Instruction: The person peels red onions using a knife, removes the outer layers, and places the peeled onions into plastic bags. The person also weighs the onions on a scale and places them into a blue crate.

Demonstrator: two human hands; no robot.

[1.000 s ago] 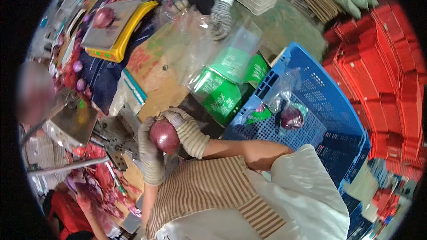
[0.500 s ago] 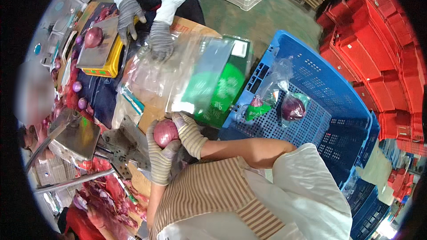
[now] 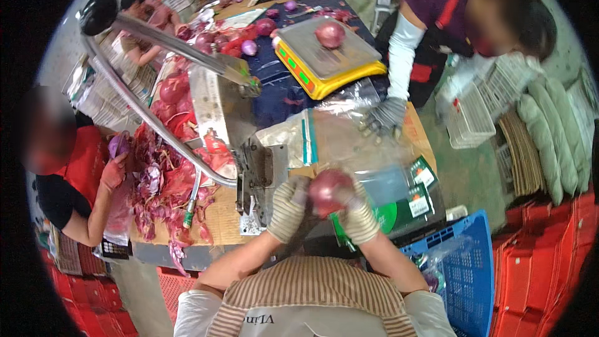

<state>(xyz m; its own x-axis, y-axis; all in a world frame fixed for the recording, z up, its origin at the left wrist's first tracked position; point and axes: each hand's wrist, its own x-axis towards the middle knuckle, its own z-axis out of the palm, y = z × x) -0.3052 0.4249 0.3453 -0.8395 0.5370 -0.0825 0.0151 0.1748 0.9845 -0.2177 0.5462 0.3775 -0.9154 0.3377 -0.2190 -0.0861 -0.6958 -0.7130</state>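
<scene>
onion point(image 3: 329, 190) between left hand point(image 3: 287, 209) and right hand point(image 3: 360, 212) | scale point(image 3: 327, 62) behind, another onion point(image 3: 330, 34) on it | crate point(image 3: 465, 262) right

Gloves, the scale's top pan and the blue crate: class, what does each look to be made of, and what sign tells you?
Gloves, on the left hand and right hand: knitted fabric, probably cotton, matte, with visible ribbed stripes. Scale pan: likely metal, a flat grey sheet with dull sheen, on a glossy yellow, probably plastic, body. Crate: moulded plastic, uniform blue with a regular lattice of holes.
</scene>
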